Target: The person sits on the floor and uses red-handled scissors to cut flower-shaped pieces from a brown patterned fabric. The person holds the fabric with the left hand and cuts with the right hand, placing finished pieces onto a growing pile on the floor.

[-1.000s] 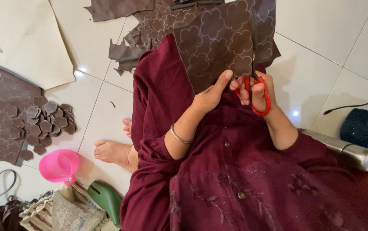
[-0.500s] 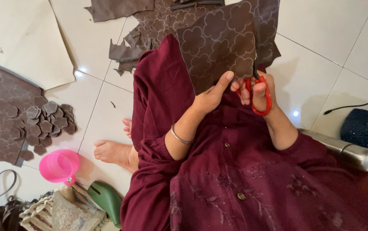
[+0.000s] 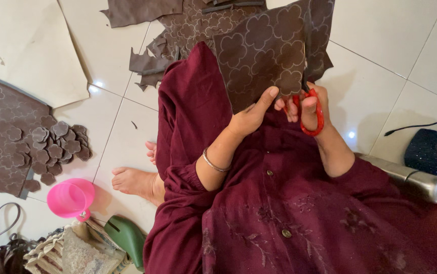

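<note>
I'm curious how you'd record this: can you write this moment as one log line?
left hand: holds brown patterned sheet | right hand: in red scissors, blades at sheet edge | cut flower pieces: piled on floor

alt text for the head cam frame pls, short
A seated person in a maroon garment holds a brown sheet marked with flower outlines in the left hand and cuts it with red-handled scissors in the right hand. On the tiled floor to the left lie a pile of cut flower shapes and a pink cup.
</note>
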